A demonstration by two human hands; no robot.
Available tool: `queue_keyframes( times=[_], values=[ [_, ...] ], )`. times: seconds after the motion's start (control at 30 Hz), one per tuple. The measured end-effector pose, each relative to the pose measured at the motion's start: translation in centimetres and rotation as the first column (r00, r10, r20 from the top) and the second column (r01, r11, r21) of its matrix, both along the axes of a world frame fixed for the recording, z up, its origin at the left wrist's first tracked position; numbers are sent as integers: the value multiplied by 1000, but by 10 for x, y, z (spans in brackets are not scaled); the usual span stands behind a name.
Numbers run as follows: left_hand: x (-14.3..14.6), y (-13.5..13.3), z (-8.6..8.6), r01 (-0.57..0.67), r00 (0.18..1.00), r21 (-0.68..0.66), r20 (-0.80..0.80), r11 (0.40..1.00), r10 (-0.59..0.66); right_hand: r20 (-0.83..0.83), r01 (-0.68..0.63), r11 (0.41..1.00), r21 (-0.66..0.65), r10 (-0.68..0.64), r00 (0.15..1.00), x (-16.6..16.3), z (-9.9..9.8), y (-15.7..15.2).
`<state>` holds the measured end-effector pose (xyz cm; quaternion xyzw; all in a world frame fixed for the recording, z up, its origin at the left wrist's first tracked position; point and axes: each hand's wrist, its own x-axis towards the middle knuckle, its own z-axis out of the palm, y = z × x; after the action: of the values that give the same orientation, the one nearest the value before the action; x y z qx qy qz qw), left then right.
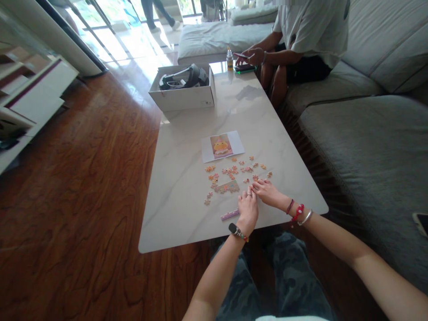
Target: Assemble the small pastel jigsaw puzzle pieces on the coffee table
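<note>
My left hand (pixel 248 208) and my right hand (pixel 267 192) meet fingertip to fingertip over the near part of the table. Their fingers are bent and closed together, and whatever is between them is too small or hidden to make out. Left of them lies a joined strip of puzzle pieces (pixel 227 187). Loose puzzle pieces (pixel 230 171) are scattered just beyond, some linked in small clusters. A pink patterned strip (pixel 230 215) lies beside my left wrist, partly covered by the hand. Behind the pieces, a creased paper (pixel 238 141) bears a picture of a yellow figure.
On the marble-look table (pixel 180 187), a white box (pixel 187 99) holds a headset-like device (pixel 189 76). A small bottle (pixel 229 60) stands near the far edge. A seated person (pixel 310 35) holds a phone on the grey sofa (pixel 371 129) at right.
</note>
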<state>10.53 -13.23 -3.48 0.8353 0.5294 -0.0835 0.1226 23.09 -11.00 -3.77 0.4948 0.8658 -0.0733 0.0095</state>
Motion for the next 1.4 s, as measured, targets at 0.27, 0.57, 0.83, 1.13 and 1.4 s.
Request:
queue_keyframes(
  times=[0.27, 0.57, 0.83, 1.13, 1.4],
  values=[
    [-5, -4, -4, -25, 999, 12, 36, 1000, 25, -274, 380, 924, 32, -358, 893, 15, -8, -5],
    [-2, -10, -10, -74, 996, 32, 61, 997, 72, -237, 338, 941, 9, -326, 915, 0, -6, -21],
    [2, -14, -16, -96, 994, 53, 60, 994, 93, -155, 335, 942, -4, -332, 931, -7, -8, -22],
    [3, -15, -16, -100, 994, 66, 60, 993, 97, -149, 327, 945, -23, -326, 933, -6, -7, 6],
    [1, -14, -13, -77, 995, 37, 61, 996, 74, -45, 230, 957, -174, -241, 969, -4, 1, 38]
  ],
)
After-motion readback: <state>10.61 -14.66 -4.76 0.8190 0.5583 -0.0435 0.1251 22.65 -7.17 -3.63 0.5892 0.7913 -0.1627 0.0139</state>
